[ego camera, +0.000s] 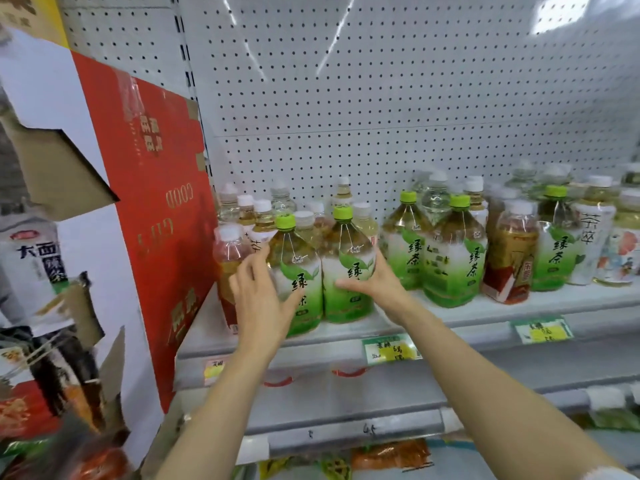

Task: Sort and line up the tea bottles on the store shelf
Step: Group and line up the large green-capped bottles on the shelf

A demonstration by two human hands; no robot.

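Green-capped tea bottles [346,268]: five; hands [263,299]: two.

My left hand [258,292] covers the lower left of the front green tea bottle [299,275], so I cannot tell how firmly my fingers [242,271] press it. My right hand [370,278] hides the right flank of the second green tea bottle [348,265]. Behind these two, the small white-capped bottles [256,211] are mostly screened; their labels are unreadable. The red-labelled bottle [227,268] at far left is half hidden by my hand. The price tags [389,349] on the shelf [485,317] edge are too blurred to read. At the right edge, the last bottles [627,237] are cut off. Packets on the lower shelf [391,453] are smeared.
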